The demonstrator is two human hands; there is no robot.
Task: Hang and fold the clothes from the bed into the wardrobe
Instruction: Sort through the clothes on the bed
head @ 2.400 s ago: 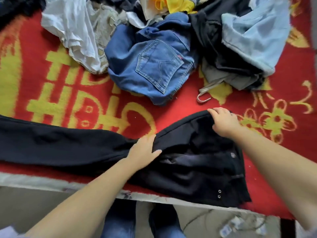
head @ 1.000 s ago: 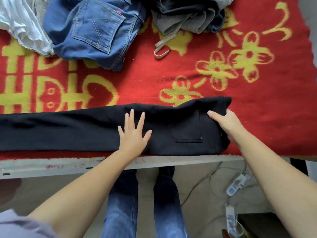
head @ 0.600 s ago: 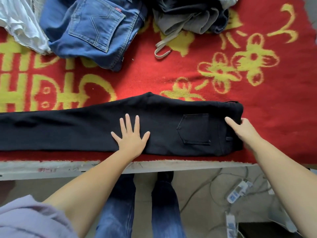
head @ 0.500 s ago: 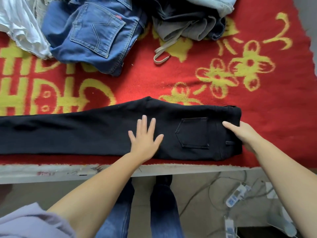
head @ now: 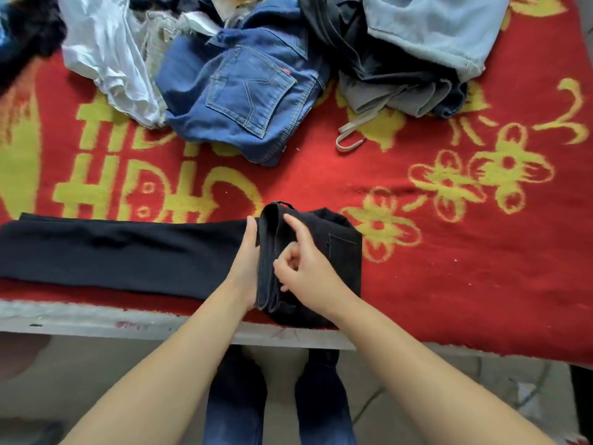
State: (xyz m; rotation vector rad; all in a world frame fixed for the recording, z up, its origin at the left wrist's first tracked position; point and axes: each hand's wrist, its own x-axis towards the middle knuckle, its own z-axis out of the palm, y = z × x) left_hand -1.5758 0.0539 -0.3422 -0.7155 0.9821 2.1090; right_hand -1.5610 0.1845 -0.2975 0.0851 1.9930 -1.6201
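A pair of long black denim trousers (head: pixel 128 252) lies along the near edge of the bed, across the lower left and centre of the frame, on a red woven blanket with yellow flowers and characters (head: pixel 449 252). Its waist end has been turned over towards the legs, so a thick fold stands up at the centre. The left hand (head: pixel 245 268) lies flat, fingers straight, pressed edge-on against the left side of that fold, probably to give the fold a firm line to turn against. The right hand (head: pixel 308 268) rests on the turned-over waist part, its fingers (head: pixel 295 229) partly curled and seeming to pinch the doubled cloth at the fold's edge, likely to keep the layers squared. The step looks like the first cross-fold, with the long legs not yet brought in.

In the upper part of the frame waits a loose heap: a white crumpled shirt (head: pixel 106 59), mid-blue jeans with a stitched back pocket (head: pixel 250 91), a grey garment with a pale strap loop (head: pixel 394 97) and pale blue denim (head: pixel 433 27). No wardrobe or other container shows
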